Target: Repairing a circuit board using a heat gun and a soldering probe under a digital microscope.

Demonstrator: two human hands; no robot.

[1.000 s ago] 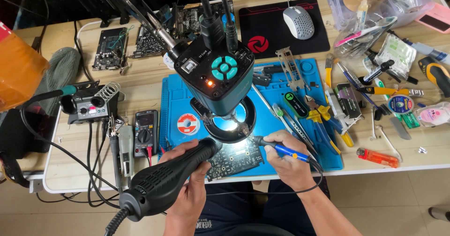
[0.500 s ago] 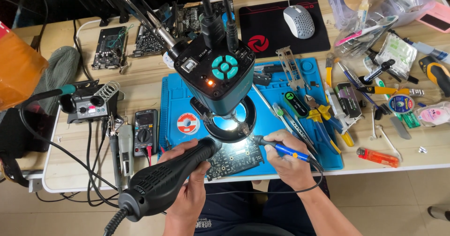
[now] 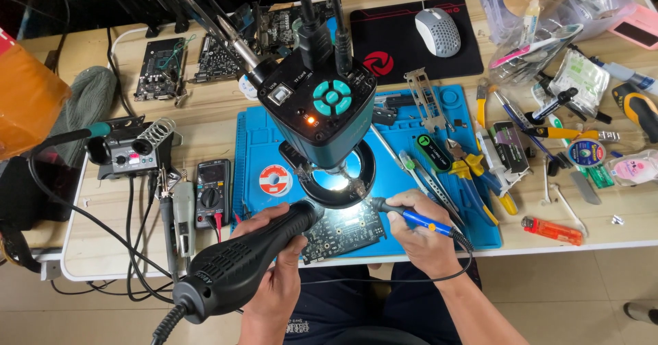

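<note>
Wooden workbench (image 3: 103,201) fills the view, tiled floor showing past its near edge, clutter over nearly all of it. Blue silicone mat (image 3: 255,139) sits centre, its front edge close to the bench's near edge. Digital microscope camera (image 3: 322,115) hangs over the mat on its arm, lit ring light (image 3: 356,180) under it. Black mouse pad (image 3: 397,50) with grey mouse (image 3: 437,31) lies behind the mat. Soldering station (image 3: 127,154) and multimeter (image 3: 213,191) crowd the left side, cables trailing over the near edge. Right side is packed with pliers, tweezers, bags; orange lighter (image 3: 552,230) lies near the front edge. Open bench only in thin strips along front and far left.

Left hand (image 3: 277,283) wrapped tight around black hot air gun (image 3: 240,263), nozzle aimed under the ring light. Right hand (image 3: 421,232) pinches blue soldering iron (image 3: 415,218) like a pen, tip at the light's edge. Green circuit board (image 3: 343,232) lies on the mat's near edge, between both hands, just under the light.
</note>
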